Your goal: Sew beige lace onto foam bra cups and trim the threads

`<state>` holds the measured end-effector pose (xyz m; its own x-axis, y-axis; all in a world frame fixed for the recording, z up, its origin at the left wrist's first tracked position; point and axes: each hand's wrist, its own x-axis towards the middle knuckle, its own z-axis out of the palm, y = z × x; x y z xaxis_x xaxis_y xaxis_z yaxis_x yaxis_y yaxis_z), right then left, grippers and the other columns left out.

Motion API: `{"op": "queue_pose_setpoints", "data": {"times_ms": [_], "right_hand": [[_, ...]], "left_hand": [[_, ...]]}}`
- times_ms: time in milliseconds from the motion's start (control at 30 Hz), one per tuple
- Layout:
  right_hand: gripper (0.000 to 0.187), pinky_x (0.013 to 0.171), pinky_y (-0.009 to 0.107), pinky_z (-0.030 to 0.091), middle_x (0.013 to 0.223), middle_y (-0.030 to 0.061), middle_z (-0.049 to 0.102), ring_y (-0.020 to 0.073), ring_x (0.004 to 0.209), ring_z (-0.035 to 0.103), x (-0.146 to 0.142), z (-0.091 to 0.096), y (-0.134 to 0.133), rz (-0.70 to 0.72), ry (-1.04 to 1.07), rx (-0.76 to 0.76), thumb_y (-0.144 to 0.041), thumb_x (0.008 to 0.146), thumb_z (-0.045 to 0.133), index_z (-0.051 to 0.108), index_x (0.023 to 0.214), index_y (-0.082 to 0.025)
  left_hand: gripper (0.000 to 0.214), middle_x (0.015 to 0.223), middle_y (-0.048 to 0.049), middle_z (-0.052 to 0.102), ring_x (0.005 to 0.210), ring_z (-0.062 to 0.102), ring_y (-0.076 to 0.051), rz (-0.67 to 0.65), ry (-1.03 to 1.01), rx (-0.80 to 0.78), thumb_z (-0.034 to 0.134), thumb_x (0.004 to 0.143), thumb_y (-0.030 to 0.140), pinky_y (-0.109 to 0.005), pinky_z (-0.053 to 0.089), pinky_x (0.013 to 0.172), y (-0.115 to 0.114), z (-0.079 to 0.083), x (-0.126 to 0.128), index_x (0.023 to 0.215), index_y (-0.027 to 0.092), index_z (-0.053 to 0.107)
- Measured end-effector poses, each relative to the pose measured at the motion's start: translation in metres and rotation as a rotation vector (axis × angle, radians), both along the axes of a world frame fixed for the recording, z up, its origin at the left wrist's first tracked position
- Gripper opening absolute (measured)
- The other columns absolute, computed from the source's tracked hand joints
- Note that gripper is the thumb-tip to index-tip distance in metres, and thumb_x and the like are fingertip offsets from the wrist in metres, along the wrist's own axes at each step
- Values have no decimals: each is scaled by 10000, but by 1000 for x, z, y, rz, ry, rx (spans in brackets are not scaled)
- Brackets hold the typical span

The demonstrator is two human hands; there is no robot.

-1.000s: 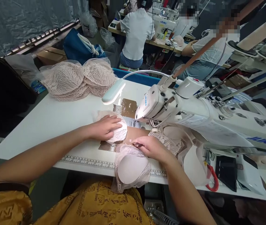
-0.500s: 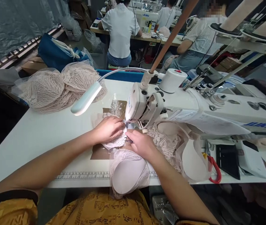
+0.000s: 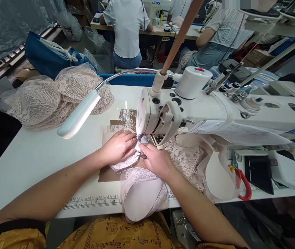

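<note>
My left hand [image 3: 118, 147] lies over a piece of pale lace fabric [image 3: 124, 164], fingers bent and pressing it beside the needle of the white sewing machine [image 3: 158, 110]. Just right of the needle, my right hand [image 3: 156, 157] is closed, thumb and forefinger pinching the fabric's edge. A small dark pointed tool [image 3: 143, 156] shows under its fingers; its kind is hard to make out. Below the hands, a lace-covered bra cup [image 3: 142, 199] hangs slightly over the table's front edge. More lace and cups [image 3: 218, 174] lie right of my right hand.
A lamp [image 3: 78, 114] on a bendable neck reaches over the table's left side. Behind it sits a pile of lace cups [image 3: 41, 100]. Red-handled scissors [image 3: 244, 185] and a black tray-like object [image 3: 258, 174] lie at right. Co-workers sit at machines beyond.
The camera view has shifted and tilted down a little. Both hands stay by the needle, with the lace under the left hand slightly turned.
</note>
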<state>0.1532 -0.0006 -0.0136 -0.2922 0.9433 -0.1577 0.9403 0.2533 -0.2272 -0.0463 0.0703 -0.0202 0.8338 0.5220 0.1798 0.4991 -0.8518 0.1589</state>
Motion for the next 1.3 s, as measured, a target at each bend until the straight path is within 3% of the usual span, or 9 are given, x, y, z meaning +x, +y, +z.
{"op": "queue_pose_setpoints", "data": {"times_ms": [333, 567, 900, 1100, 1300], "right_hand": [[523, 684, 281, 483, 1194, 43, 667, 206, 856, 665, -2, -4, 1, -22, -32, 30, -267, 874, 468, 498, 1396, -299], [538, 653, 269, 461, 1047, 46, 685, 195, 846, 647, 0, -9, -2, 41, -36, 91, -181, 830, 463, 540, 1358, -250], [538, 648, 281, 459, 1065, 45, 683, 192, 821, 645, -3, -8, -1, 37, -42, 94, -197, 838, 503, 524, 1374, -240], [453, 619, 262, 434, 983, 40, 670, 172, 788, 632, 0, -14, -2, 170, -18, 151, -297, 856, 585, 591, 1307, -258], [357, 616, 254, 414, 895, 36, 650, 165, 771, 608, 3, -15, -3, 249, -5, 196, -287, 879, 589, 640, 1228, -236]], "left_hand": [[414, 1157, -177, 660, 1113, 583, -306, -62, -33, -10, 463, 949, 344, -439, 479, 951, 15, -1, -1, 1224, 72, 611], [340, 1223, -149, 657, 1094, 597, -289, -67, -101, 33, 479, 947, 281, -449, 481, 956, 7, -5, -6, 1189, 104, 640], [320, 1236, -111, 668, 1115, 599, -274, -80, -150, 6, 479, 953, 281, -429, 498, 952, 9, -11, -9, 1180, 144, 660], [349, 1236, -136, 661, 1098, 598, -302, -49, -148, 37, 454, 961, 302, -464, 504, 928, 9, -13, -11, 1173, 121, 665], [286, 1215, -106, 675, 1124, 582, -274, -177, -205, -24, 472, 957, 276, -436, 486, 943, 8, -9, -14, 1119, 167, 682]]}}
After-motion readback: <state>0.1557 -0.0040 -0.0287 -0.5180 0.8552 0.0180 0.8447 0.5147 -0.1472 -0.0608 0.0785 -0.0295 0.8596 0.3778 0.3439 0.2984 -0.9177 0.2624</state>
